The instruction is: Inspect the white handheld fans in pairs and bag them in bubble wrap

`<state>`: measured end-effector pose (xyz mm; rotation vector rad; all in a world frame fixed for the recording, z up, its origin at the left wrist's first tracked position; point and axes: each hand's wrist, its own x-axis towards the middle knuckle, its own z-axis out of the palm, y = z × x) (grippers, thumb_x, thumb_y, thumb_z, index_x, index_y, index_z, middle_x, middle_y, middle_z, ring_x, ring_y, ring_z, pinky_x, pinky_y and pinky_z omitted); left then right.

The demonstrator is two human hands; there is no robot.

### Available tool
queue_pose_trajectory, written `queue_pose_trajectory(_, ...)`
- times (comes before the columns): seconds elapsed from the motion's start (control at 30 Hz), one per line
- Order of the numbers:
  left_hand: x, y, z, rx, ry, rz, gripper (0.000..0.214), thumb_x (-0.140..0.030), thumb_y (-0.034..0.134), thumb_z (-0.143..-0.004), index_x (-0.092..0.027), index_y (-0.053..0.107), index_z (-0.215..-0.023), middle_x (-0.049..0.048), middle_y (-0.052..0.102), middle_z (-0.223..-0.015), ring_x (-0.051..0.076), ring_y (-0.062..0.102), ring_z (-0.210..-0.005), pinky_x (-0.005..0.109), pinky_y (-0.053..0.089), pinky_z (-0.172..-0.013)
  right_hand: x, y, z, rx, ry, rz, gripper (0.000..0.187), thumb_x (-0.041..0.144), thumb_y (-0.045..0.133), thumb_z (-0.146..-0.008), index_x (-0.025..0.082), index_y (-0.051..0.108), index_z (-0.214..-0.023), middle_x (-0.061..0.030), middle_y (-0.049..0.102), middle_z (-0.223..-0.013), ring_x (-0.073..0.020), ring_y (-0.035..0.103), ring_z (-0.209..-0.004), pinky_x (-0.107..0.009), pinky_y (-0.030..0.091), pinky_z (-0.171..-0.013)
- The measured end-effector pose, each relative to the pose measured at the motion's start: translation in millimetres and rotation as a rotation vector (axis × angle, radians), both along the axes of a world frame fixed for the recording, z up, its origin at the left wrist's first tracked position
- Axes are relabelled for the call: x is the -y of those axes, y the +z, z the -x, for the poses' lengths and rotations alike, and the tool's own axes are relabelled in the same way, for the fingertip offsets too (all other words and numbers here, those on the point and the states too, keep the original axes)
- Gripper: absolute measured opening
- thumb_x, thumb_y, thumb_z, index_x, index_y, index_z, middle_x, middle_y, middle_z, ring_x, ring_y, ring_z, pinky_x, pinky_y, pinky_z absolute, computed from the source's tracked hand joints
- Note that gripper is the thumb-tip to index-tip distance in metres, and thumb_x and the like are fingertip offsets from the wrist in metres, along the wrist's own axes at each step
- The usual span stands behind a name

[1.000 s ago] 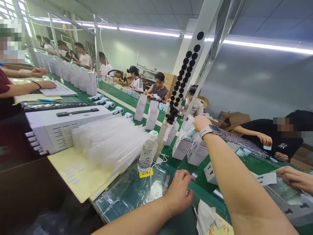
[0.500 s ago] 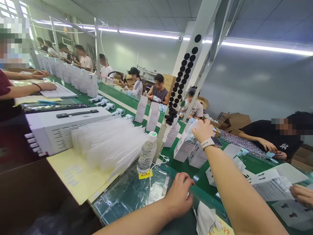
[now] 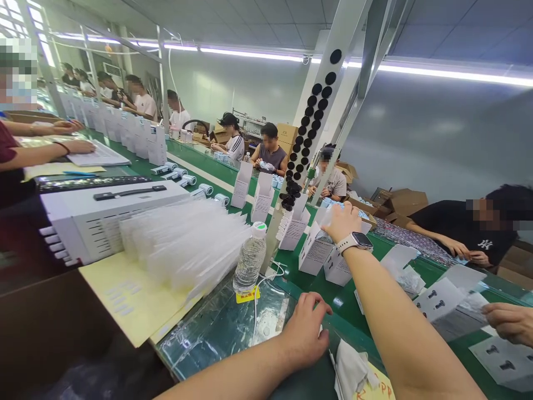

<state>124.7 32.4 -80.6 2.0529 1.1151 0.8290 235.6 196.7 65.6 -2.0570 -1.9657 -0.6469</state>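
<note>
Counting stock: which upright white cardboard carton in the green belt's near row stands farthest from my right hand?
The leftmost white carton, beside the grey cylinders; the four others stand nearer your right hand.

Green surface [image 3: 200, 158] running long, white boxes [image 3: 315, 254] with grey print, black discs [image 3: 317, 89] dotting a white post [image 3: 345, 22], clear bottle [image 3: 249, 264] capped green-and-white, pale yellow sheets [image 3: 129, 303], white watch strap [image 3: 347, 244].

One head-worn camera looks forward and down from close behind the left hand [image 3: 306, 330] and right hand [image 3: 342, 221]. Beyond the fingers [image 3: 320, 307], the long green tabletop [image 3: 200, 159] recedes.
</note>
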Motion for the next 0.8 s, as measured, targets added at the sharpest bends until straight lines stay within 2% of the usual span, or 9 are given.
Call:
queue_pose_trajectory(0.13, 0, 0.2, 0, 0.002, 0.012, 0.004, 0.047, -0.004, 0.054, -0.069, -0.021, 0.054, -0.113, 0.0082, 0.047, -0.123, 0.025, 0.039, -0.123, 0.042, 0.037, -0.109, 2, -11.8, 6, 0.029, 0.075, 0.009, 0.066, 0.023, 0.069, -0.079, 0.012, 0.045, -0.139, -0.0223, 0.034, -0.152, -0.0400, 0.032, -0.137, -0.047, 0.035, -0.103)
queue_pose_trajectory(0.2, 0, 0.8, 0, 0.002, 0.013, 0.009, 0.047, -0.004, 0.055, -0.069, -0.021, 0.055, -0.113, 0.0084, 0.046, -0.124, 0.026, 0.039, -0.123, 0.043, 0.037, -0.109, 1, -18.6, 7, 0.027, 0.115, 0.015, 0.067, 0.018, 0.067, -0.080, 0.014, 0.043, -0.142, -0.0204, 0.039, -0.150, -0.0365, 0.037, -0.134, -0.044, 0.036, -0.102)
queue_pose_trajectory(0.27, 0, 1.1, 0, -0.002, 0.012, 0.011, 0.047, -0.004, 0.055, -0.069, -0.020, 0.055, -0.113, 0.0088, 0.047, -0.124, 0.026, 0.039, -0.123, 0.043, 0.037, -0.110, -2, -23.3, 4, 0.005, 0.131, 0.007, 0.063, 0.019, 0.065, -0.083, 0.011, 0.043, -0.142, -0.0216, 0.044, -0.145, -0.0338, 0.045, -0.128, -0.040, 0.039, -0.100)
queue_pose_trajectory(0.33, -1, 0.8, 0, -0.006, 0.007, 0.014, 0.046, -0.005, 0.055, -0.069, -0.020, 0.055, -0.113, 0.0091, 0.047, -0.124, 0.026, 0.039, -0.124, 0.043, 0.037, -0.110, -5, -26.0, -2, -0.022, 0.122, -0.014, 0.053, 0.021, 0.062, -0.087, 0.008, 0.047, -0.137, -0.0220, 0.049, -0.138, -0.0316, 0.050, -0.122, -0.040, 0.042, -0.099)
queue_pose_trajectory(0.47, -2, -2.2, 0, -0.017, 0.000, 0.018, 0.043, -0.006, 0.056, -0.070, -0.020, 0.056, -0.111, 0.0088, 0.047, -0.126, 0.026, 0.040, -0.124, 0.043, 0.037, -0.110, -4, -35.0, -17, -0.054, 0.111, -0.042, 0.026, 0.026, 0.059, -0.095, 0.013, 0.061, -0.117, -0.0114, 0.060, -0.123, -0.0257, 0.057, -0.113, -0.045, 0.046, -0.096)
queue_pose_trajectory(0.53, -2, -4.2, -1, -0.027, -0.001, 0.015, 0.043, -0.006, 0.056, -0.069, -0.021, 0.057, -0.110, 0.0083, 0.048, -0.126, 0.025, 0.041, -0.123, 0.042, 0.037, -0.110, 0, -44.5, -22, -0.065, 0.131, -0.045, 0.020, 0.029, 0.060, -0.095, 0.015, 0.064, -0.108, -0.0085, 0.063, -0.117, -0.0241, 0.059, -0.109, -0.045, 0.048, -0.095)
queue_pose_trajectory(0.67, -5, -6.3, -1, -0.042, 0.028, 0.009, 0.042, -0.005, 0.058, -0.068, -0.021, 0.059, -0.107, 0.0075, 0.049, -0.126, 0.025, 0.043, -0.122, 0.041, 0.039, -0.109, 9, -64.4, -25, -0.113, 0.194, -0.073, 0.020, 0.032, 0.062, -0.094, 0.015, 0.065, -0.104, -0.0086, 0.063, -0.119, -0.0260, 0.057, -0.116, -0.049, 0.043, -0.101)
queue_pose_trajectory(0.8, -11, -5.1, 1, -0.057, 0.057, -0.012, 0.041, -0.004, 0.057, -0.068, -0.021, 0.059, -0.105, 0.0078, 0.049, -0.125, 0.024, 0.044, -0.122, 0.040, 0.039, -0.109, 19, -69.6, -22, -0.197, 0.243, -0.116, 0.027, 0.023, 0.058, -0.093, 0.012, 0.062, -0.117, -0.0144, 0.062, -0.125, -0.0294, 0.049, -0.127, -0.051, 0.033, -0.109)
